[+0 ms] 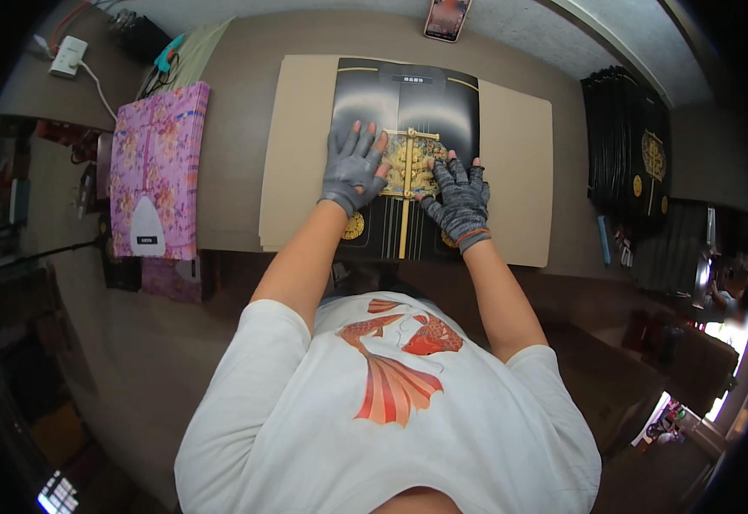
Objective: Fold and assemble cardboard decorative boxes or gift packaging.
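A black sheet with gold patterns (pixel 408 111) lies flat in the middle of the tabletop (pixel 245 128). It runs from near the far edge to the near edge, right in front of the person. A gold line goes down its middle, and a gold picture sits around that line.

Both hands rest on top of the black sheet, one on each side of the gold line. The left hand (pixel 353 169) wears a plain grey glove with no fingertips. Its fingers are spread out and lie flat on the sheet, pressing down. The right hand (pixel 460 195) wears a speckled grey glove with an orange band at the wrist. Its fingers are spread and flat too, and the fingertips touch the gold picture. Neither hand pinches anything.

Under the black sheet lies a big tan card (pixel 515 171). It sticks out on the left and on the right of the sheet.

Near the left edge of the tabletop there is a pink flowery stack (pixel 160 163), well apart from the hands. At the right edge there is a stack of black sheets (pixel 627 146), maybe the same kind, but they are too dark to tell. A phone (pixel 448 19) lies at the far edge. A white plug strip (pixel 69 56) sits by the far left corner.
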### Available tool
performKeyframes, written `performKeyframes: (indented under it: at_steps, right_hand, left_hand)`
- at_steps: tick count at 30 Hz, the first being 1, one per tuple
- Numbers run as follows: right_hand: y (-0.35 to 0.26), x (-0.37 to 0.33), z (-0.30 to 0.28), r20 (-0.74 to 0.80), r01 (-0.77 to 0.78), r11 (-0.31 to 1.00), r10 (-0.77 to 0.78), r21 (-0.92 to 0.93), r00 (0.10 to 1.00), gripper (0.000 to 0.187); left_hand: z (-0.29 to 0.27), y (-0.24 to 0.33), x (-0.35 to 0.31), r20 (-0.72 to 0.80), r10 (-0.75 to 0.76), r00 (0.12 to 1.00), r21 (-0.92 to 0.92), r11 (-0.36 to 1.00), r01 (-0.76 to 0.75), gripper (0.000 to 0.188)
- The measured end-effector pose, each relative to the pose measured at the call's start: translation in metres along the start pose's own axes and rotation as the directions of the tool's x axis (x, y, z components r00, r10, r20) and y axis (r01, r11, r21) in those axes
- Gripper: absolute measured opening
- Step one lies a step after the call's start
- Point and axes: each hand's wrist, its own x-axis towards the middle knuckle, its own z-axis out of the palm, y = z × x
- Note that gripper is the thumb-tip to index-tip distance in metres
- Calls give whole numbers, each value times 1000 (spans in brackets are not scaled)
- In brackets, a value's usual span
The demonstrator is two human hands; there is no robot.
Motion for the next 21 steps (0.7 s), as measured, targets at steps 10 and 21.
performKeyframes:
  at_steps: [10, 21]
  right_hand:
    - [5, 3, 3, -28, 7, 998, -9, -59, 1000, 76]
    - [7, 3, 8, 8, 10, 999, -10, -33, 1000, 74]
  left_hand:
    - [4, -4, 3, -21, 15, 1000, 8, 1000, -15, 58]
    - [-16, 11, 5, 117, -43, 992, 79, 996, 34, 80]
